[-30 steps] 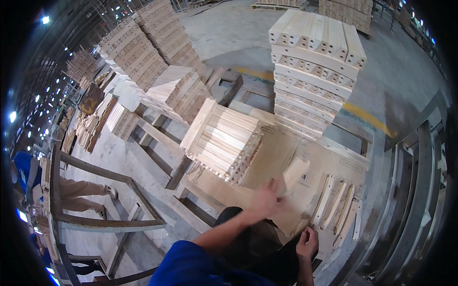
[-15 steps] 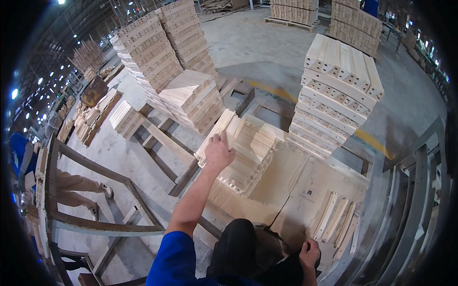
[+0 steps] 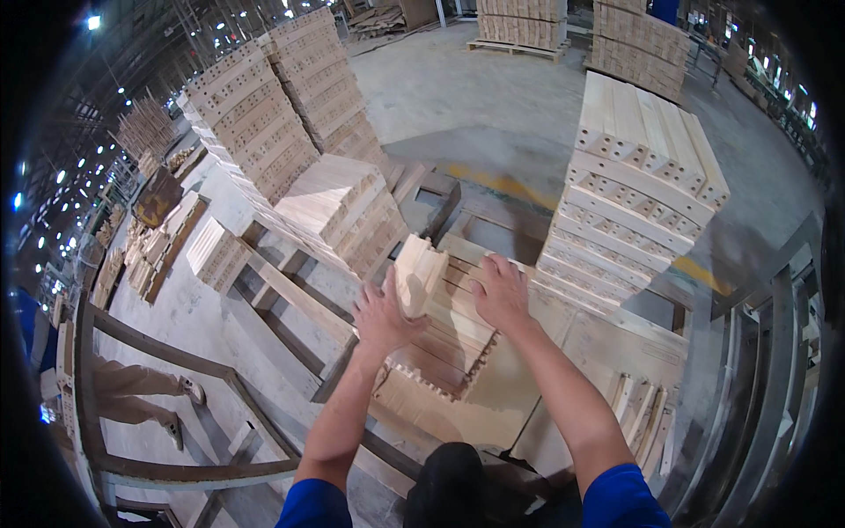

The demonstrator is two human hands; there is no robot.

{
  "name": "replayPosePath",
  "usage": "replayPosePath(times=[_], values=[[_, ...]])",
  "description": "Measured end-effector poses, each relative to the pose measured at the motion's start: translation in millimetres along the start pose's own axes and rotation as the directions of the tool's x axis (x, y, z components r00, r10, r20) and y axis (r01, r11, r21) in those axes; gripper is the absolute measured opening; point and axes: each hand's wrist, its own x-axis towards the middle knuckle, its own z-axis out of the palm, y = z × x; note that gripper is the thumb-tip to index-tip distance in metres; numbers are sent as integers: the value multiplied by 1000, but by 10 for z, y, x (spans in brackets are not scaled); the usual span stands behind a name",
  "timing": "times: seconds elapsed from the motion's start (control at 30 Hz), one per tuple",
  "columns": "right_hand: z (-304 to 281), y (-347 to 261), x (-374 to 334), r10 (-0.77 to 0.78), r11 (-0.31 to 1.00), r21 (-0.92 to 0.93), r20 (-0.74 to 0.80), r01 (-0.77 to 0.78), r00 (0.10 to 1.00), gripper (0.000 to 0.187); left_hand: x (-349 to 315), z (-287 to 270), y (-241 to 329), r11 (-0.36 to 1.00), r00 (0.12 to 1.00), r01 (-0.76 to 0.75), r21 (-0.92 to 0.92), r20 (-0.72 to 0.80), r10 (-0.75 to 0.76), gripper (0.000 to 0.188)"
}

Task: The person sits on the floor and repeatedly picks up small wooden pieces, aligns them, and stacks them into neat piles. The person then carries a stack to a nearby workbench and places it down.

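Observation:
A low stack of wooden slats [image 3: 460, 330] lies in front of me on a cardboard sheet [image 3: 519, 370], its near ends notched and uneven. Several paler slats [image 3: 417, 269] rest on top of it at the left. Against the left side of these sits my left hand [image 3: 385, 315], fingers spread and thumb reaching inward over the wood. My right hand [image 3: 503, 297] is at the stack's right edge, fingers apart and bent over the slats. Neither hand is closed round a piece; some fingertip contact is hard to make out.
A tall drilled-wood stack [image 3: 629, 194] rises at right, and taller stacks [image 3: 264, 114] at far left. Loose strips [image 3: 647, 414] lie on the cardboard at right. Metal frames [image 3: 167, 348] flank me. Another person's legs [image 3: 141, 392] show at left.
My right hand has come up from beside my knee to the stack's right edge. The left hand has shifted to the left side of the pale slats. The view has tilted slightly.

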Motion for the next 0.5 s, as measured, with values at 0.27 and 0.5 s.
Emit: replayPosePath(times=[0.27, 0.5], values=[[504, -138, 228, 46, 998, -61, 268, -30, 962, 39, -40, 143, -181, 990, 991, 88, -112, 109, -75, 109], [418, -122, 244, 26, 997, -78, 301, -3, 953, 34, -17, 105, -124, 990, 984, 72, -117, 172, -51, 104]])
